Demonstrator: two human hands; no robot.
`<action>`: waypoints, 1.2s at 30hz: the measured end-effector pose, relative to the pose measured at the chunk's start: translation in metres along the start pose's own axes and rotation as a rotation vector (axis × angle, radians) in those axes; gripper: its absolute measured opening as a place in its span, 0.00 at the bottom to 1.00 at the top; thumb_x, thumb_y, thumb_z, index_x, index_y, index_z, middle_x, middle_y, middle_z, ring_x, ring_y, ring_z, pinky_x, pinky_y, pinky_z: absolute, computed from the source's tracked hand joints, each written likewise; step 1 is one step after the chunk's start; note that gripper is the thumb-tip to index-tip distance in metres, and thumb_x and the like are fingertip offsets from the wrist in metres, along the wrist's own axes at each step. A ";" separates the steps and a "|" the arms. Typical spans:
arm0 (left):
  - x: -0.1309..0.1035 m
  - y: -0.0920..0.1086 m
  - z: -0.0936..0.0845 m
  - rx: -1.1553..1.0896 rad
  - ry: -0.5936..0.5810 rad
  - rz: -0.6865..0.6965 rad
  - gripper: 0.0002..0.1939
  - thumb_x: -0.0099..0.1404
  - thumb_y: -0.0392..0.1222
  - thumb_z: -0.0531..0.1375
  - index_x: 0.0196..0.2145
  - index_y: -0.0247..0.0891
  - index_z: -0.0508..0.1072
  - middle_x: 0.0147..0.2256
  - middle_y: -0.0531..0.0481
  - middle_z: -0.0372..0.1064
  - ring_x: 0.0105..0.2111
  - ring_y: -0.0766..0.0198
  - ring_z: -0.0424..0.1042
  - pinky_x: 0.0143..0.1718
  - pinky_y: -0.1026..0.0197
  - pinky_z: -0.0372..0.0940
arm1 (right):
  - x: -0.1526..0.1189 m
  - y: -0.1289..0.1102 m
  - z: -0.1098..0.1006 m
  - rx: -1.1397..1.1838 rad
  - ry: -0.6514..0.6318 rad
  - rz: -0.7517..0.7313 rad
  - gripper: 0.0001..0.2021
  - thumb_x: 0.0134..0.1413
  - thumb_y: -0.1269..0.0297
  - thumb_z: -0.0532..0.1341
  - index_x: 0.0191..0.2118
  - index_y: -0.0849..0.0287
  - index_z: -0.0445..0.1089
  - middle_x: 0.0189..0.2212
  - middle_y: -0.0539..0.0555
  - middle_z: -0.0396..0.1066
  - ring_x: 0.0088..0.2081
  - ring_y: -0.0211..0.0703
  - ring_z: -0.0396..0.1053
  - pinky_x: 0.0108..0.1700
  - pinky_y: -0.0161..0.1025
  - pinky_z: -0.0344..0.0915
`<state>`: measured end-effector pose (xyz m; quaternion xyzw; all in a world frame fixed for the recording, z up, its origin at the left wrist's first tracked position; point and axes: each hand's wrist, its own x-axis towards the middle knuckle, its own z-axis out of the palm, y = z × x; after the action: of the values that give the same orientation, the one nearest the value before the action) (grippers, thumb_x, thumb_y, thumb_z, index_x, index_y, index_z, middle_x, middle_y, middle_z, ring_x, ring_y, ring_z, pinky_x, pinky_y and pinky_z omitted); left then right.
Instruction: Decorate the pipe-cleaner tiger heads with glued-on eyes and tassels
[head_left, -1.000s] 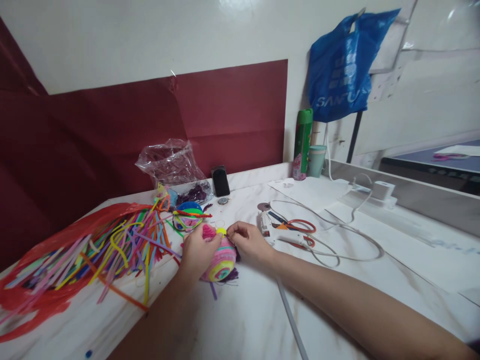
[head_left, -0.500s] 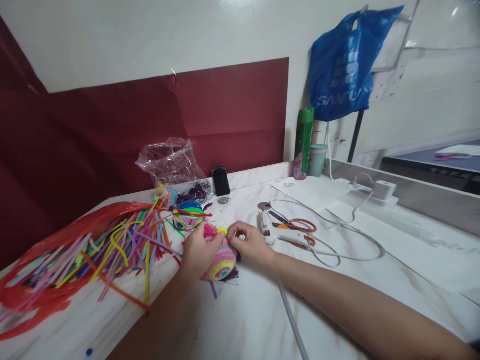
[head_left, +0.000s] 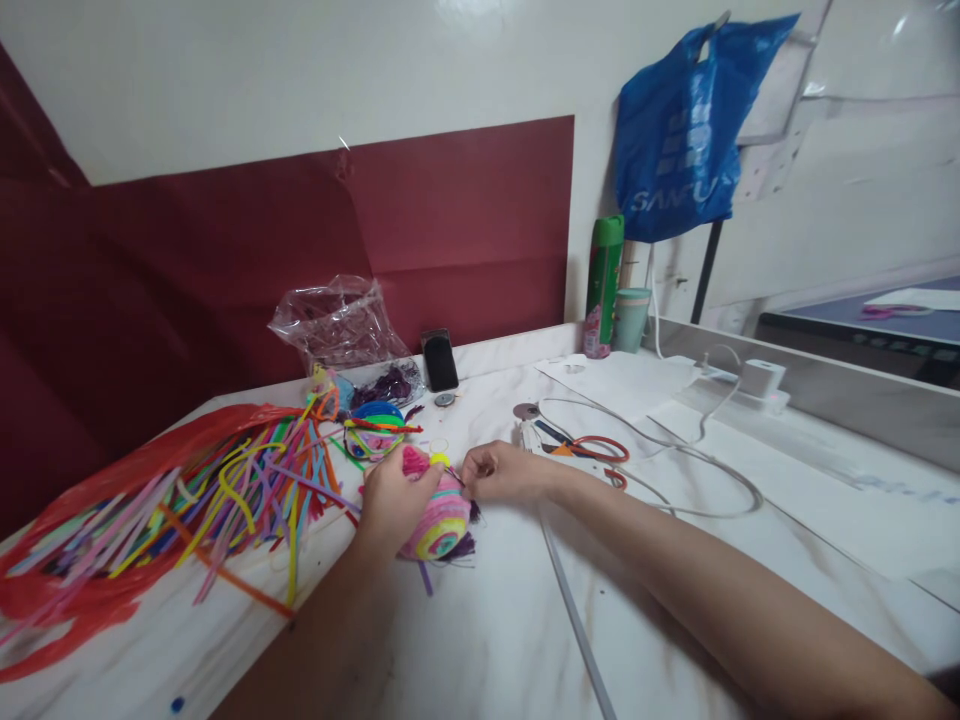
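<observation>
A round craft piece (head_left: pixel 439 528), coiled in pink, yellow and teal stripes like pipe cleaners, rests low over the table in front of me. Dark purple strands stick out at its lower right. My left hand (head_left: pixel 391 505) grips its left side, the thumb pressed near a small yellow round piece (head_left: pixel 440 459) on top. My right hand (head_left: pixel 504 472) is at the upper right of the craft piece, thumb and fingertips pinched together. What they pinch is too small to make out.
Many loose pipe cleaners (head_left: pixel 247 490) lie on red plastic at left. Behind stand a clear bag (head_left: pixel 337 325), a phone (head_left: pixel 439 360) and another coiled piece (head_left: pixel 379 430). At right are orange-handled scissors (head_left: pixel 606 447), a white glue gun (head_left: pixel 529 437) partly hidden by my arm, and a looping cable (head_left: pixel 731 512).
My right hand has shifted slightly right and down from the yellow piece, covering more of the glue gun. The left hand keeps its hold. The view has shifted a little.
</observation>
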<state>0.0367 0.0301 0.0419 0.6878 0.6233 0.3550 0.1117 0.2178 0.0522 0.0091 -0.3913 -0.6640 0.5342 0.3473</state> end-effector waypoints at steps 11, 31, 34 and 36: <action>0.003 0.000 0.000 0.054 -0.009 -0.057 0.10 0.53 0.50 0.59 0.27 0.41 0.68 0.28 0.49 0.72 0.32 0.56 0.71 0.35 0.58 0.63 | 0.003 0.007 0.000 -0.015 -0.058 0.045 0.03 0.36 0.74 0.59 0.23 0.61 0.66 0.17 0.44 0.67 0.20 0.28 0.60 0.24 0.27 0.56; 0.002 0.001 0.000 0.087 0.023 -0.011 0.10 0.52 0.49 0.60 0.26 0.41 0.67 0.27 0.50 0.72 0.31 0.57 0.71 0.34 0.59 0.62 | 0.007 0.014 -0.005 0.000 -0.059 0.001 0.03 0.38 0.76 0.59 0.24 0.62 0.67 0.17 0.43 0.66 0.20 0.28 0.61 0.24 0.28 0.57; 0.002 0.000 0.001 0.085 0.021 -0.007 0.10 0.52 0.49 0.60 0.26 0.41 0.67 0.26 0.50 0.72 0.31 0.57 0.71 0.34 0.59 0.63 | 0.009 0.016 -0.005 0.024 -0.043 -0.005 0.05 0.36 0.76 0.61 0.24 0.62 0.65 0.16 0.42 0.64 0.19 0.27 0.59 0.23 0.28 0.55; 0.001 0.000 0.001 0.078 0.020 -0.006 0.10 0.52 0.49 0.60 0.26 0.41 0.68 0.26 0.50 0.72 0.31 0.57 0.71 0.34 0.59 0.63 | 0.009 0.016 -0.005 0.049 -0.036 -0.012 0.06 0.36 0.75 0.61 0.25 0.61 0.64 0.16 0.42 0.64 0.19 0.28 0.59 0.24 0.28 0.56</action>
<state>0.0371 0.0317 0.0417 0.6861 0.6399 0.3369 0.0796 0.2204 0.0641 -0.0048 -0.3692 -0.6593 0.5549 0.3480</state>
